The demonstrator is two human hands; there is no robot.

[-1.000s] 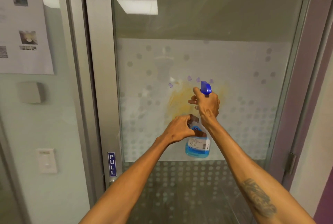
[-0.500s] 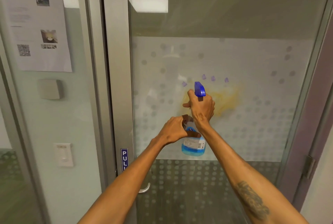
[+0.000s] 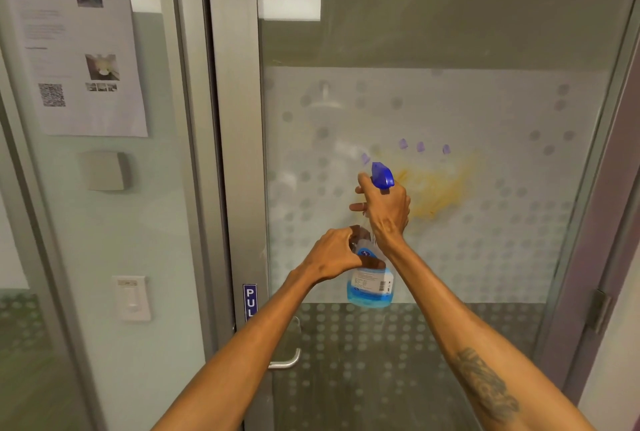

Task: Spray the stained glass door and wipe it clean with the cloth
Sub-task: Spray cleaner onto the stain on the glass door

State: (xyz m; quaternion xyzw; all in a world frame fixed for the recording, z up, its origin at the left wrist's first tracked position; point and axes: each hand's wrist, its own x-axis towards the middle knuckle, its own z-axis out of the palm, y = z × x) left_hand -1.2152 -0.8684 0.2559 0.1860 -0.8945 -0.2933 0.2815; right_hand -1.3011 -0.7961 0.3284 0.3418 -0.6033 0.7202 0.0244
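Note:
A clear spray bottle (image 3: 370, 286) with blue liquid and a blue trigger head is held up in front of the glass door (image 3: 450, 257). My right hand (image 3: 384, 212) grips its neck, fingers at the trigger. My left hand (image 3: 332, 252) clasps the bottle's body from the left. A yellow smeared stain (image 3: 436, 191) spreads on the frosted, dotted band of the glass, just right of the nozzle. Small purple marks (image 3: 420, 146) sit above the stain. No cloth is in view.
The door's metal frame (image 3: 235, 153) carries a blue PULL sign (image 3: 250, 302) and a lever handle (image 3: 287, 359). Left of it is a glass panel with a taped paper notice (image 3: 79, 49), a grey box (image 3: 104, 170) and a white switch (image 3: 131, 299). A hinge (image 3: 599, 312) is at the right.
The view has shifted left, so the door and stain sit further right in frame. Both hands keep the same hold on the bottle, which now points left of the stain.

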